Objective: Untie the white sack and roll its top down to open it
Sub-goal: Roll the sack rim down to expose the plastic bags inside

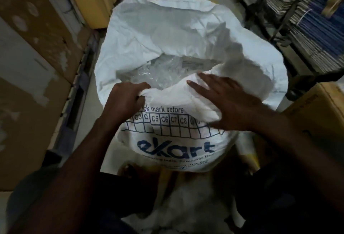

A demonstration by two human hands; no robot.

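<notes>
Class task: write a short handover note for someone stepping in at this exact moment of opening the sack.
Left hand: fist shut on the near rim of the white sack.
Right hand: open, fingers spread flat on the bunched near rim.
Sack: upright on the floor between cardboard boxes, mouth open, clear plastic visible inside.
Done: untied.
Left: roll the top down; the far side stands tall.

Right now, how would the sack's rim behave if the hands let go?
Probably floppy: the sack rim is creased and slumps where the left hand bunches it. It likely stays folded under the right hand, being crumpled already.
</notes>
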